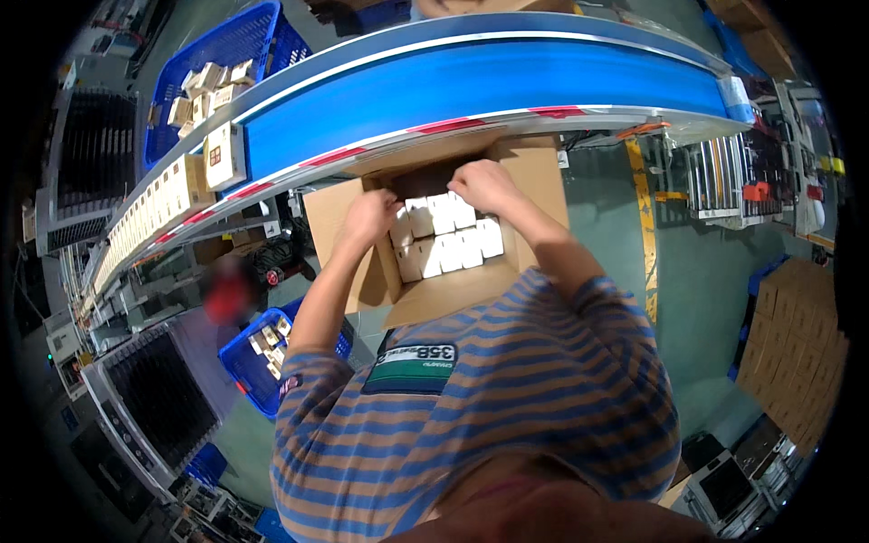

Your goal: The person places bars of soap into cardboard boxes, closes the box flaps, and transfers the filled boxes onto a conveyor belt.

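Observation:
Below me an open cardboard carton (353, 213) holds small white boxes (462, 252) standing in two rows. My left hand (369, 219) reaches into its far left corner, fingers bent and pinched at the end box of the far row. At the far right my right hand (484, 186) is closed too, its fingertips at the upper edge of another box in that row. Glare washes out the box tops, and the fingers partly hide the far boxes. The carton's near flap (434, 297) is folded out toward my striped shirt.
Just past the carton runs a curved blue conveyor belt (489, 77), with a line of cream boxes (149, 213) on its left stretch. Blue baskets of small boxes stand beyond the belt (272, 41) and at left (237, 362). Stacked brown cartons (787, 348) stand at right.

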The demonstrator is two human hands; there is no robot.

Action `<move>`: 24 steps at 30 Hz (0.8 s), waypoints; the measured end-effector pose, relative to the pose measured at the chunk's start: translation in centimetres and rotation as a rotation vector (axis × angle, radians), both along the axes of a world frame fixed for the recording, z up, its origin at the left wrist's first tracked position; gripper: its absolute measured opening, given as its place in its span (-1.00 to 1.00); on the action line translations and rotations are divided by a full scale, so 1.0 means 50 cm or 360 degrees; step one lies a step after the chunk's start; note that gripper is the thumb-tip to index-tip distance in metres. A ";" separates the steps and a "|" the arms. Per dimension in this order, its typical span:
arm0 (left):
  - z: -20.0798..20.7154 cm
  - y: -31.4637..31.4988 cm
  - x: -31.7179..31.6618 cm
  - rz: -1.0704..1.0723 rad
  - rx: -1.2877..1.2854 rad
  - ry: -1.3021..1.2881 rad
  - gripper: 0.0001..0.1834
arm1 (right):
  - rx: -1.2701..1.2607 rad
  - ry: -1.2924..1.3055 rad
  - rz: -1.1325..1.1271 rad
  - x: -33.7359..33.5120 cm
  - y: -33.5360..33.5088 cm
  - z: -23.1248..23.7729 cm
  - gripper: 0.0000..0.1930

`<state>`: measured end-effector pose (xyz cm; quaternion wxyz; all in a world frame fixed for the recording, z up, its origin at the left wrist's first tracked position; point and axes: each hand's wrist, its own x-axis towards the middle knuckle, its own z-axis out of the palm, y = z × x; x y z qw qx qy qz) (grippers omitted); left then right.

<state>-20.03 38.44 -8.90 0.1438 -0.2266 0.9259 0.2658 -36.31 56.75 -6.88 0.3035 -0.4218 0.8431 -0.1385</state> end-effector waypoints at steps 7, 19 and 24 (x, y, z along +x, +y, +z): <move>-0.252 0.060 -0.072 -0.0483 0.0082 -0.0669 -0.09 | 0.0462 0.0164 0.0302 0.030 -0.028 -0.271 -0.24; 0.193 -0.285 -0.003 0.0775 -0.1246 0.0968 -0.17 | 0.0618 0.0135 0.0495 0.051 -0.044 -0.228 -0.20; 0.145 -0.440 0.026 0.1131 -0.0423 0.0158 -0.15 | 0.0320 -0.0085 0.0392 0.041 -0.067 -0.196 -0.26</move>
